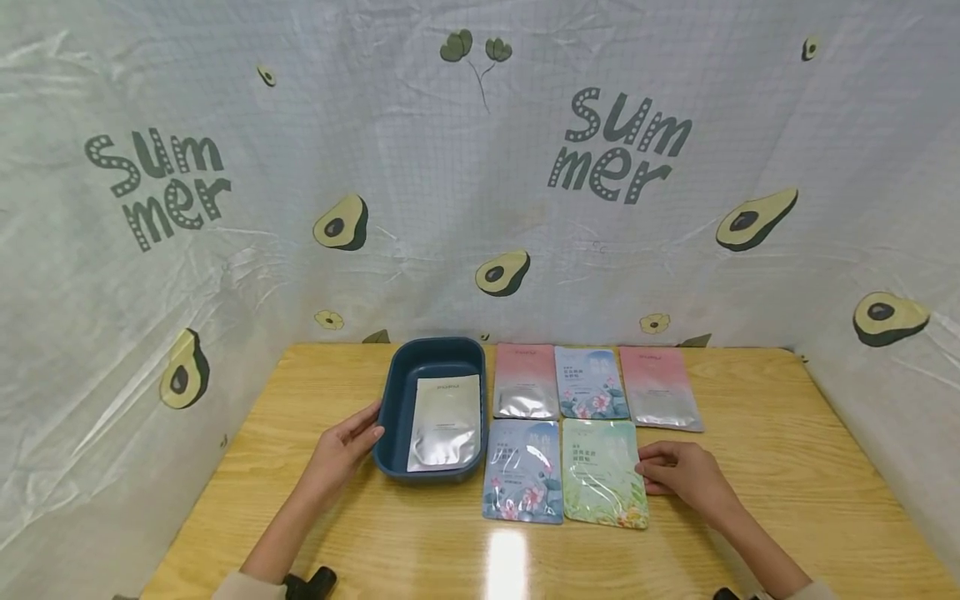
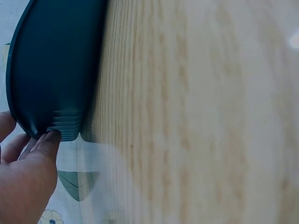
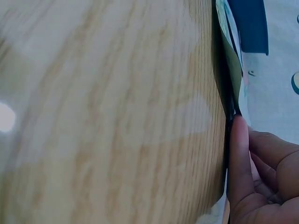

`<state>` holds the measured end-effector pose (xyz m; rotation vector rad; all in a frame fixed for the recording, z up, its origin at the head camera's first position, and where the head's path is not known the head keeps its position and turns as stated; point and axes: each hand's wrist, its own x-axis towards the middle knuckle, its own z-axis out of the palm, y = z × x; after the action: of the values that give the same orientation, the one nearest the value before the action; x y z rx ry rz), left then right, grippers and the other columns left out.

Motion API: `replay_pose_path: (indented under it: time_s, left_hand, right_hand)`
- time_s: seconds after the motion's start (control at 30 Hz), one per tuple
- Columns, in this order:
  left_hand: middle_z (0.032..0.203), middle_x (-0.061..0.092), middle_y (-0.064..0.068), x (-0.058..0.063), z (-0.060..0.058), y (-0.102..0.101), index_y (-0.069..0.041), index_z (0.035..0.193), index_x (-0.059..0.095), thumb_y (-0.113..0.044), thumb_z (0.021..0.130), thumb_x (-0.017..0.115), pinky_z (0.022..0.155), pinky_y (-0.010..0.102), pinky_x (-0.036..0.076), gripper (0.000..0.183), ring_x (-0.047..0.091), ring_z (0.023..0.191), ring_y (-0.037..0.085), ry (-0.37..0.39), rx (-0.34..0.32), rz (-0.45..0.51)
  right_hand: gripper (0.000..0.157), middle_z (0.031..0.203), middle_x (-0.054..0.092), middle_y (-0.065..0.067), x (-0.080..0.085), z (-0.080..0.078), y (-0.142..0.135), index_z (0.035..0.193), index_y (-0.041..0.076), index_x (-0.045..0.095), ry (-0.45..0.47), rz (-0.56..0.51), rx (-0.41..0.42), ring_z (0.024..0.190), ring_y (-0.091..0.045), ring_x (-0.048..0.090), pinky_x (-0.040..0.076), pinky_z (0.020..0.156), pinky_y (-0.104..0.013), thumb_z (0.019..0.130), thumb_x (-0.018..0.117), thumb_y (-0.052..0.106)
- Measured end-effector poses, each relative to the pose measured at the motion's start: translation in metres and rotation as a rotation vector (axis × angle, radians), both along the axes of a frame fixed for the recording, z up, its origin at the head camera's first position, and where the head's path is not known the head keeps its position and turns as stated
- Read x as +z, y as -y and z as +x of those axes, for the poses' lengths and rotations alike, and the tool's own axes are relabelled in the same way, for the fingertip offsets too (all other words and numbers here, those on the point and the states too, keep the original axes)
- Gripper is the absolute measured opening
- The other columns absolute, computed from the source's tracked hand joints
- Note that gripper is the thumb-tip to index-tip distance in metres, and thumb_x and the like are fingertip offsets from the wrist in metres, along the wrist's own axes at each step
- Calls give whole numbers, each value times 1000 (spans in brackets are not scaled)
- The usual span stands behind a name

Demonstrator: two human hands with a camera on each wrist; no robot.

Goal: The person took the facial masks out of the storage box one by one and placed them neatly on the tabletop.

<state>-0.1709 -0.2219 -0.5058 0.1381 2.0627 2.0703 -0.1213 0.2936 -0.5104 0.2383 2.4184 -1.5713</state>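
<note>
We've got the right hand (image 1: 686,477) nearly closed, thumb and fingers pinching the right edge of the green pouch (image 1: 600,471), which lies front right in the pouch group on the table (image 1: 420,533), just beside the front blue pouch (image 1: 522,475), with its gripped edge slightly raised. Our left hand (image 1: 339,457) is on the left rim of the dark blue bin (image 1: 384,400), thumb and fingers closed on the wall; a silver pouch (image 1: 447,423) lies inside.
</note>
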Motion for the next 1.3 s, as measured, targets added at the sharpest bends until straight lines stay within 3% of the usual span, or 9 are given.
replay_pose_path:
  time_s: [0.2,0.33,0.43,0.57,0.67,0.77,0.97,1.1,1.3]
  left_hand:
    - [162,31,21,1,0,0,3,157,30,-14,104,59,102,17,45,63,50,127,-6,-6,-2,0]
    - [162,31,20,1,-1,-1,3,157,30,-14,104,60,102,17,46,64,50,126,-7,-1,2,-4]
    - [162,31,19,2,-2,-3,2,158,30,-16,104,61,102,17,46,64,50,125,-7,6,-2,-18]
    - [162,31,19,3,-3,-3,1,158,31,-17,104,61,102,18,46,64,49,131,-1,5,3,-33]
    - [162,32,19,3,-2,-2,1,158,31,-17,103,62,102,17,45,65,44,139,10,8,12,-45]
    - [162,32,19,2,-1,-2,1,158,31,-17,103,62,102,17,45,65,39,143,18,12,10,-50]
    - [162,31,19,2,0,-2,1,158,31,-17,104,61,103,18,45,64,45,138,7,11,4,-31]
    - [162,31,20,3,1,-2,2,158,31,-17,103,61,103,18,45,65,47,134,1,9,8,-26]
    - [162,30,20,2,1,-3,2,158,30,-15,104,61,102,17,45,64,49,131,-1,10,16,-4]
  right_hand:
    - [28,94,75,-12,2,1,0,115,-11,69,-34,15,17,76,-23,74,62,66,-32,93,73,6]
    - [31,94,72,-10,4,2,-1,120,-10,66,-61,82,51,74,-22,71,61,63,-30,94,72,5]
    - [39,99,65,-10,17,1,-3,129,-9,59,-127,176,89,75,-22,68,59,61,-29,96,70,8]
    - [42,110,60,-16,47,-9,-3,138,-4,52,-300,232,129,88,-30,70,59,67,-28,99,65,8]
    - [39,121,62,-20,66,-20,3,138,1,54,-406,180,191,102,-34,68,60,77,-27,101,63,9]
    - [34,129,63,-19,77,-29,16,135,3,59,-451,104,263,108,-33,67,58,82,-26,102,62,12]
    - [29,128,67,-10,86,-44,50,132,7,64,-517,25,371,118,-27,65,55,93,-24,103,61,11]
    - [30,132,66,-5,91,-58,75,134,12,64,-517,-1,423,124,-24,62,53,100,-31,104,59,15]
    - [32,133,67,-7,95,-87,120,136,8,64,-518,-70,503,125,-23,62,52,103,-38,105,58,13]
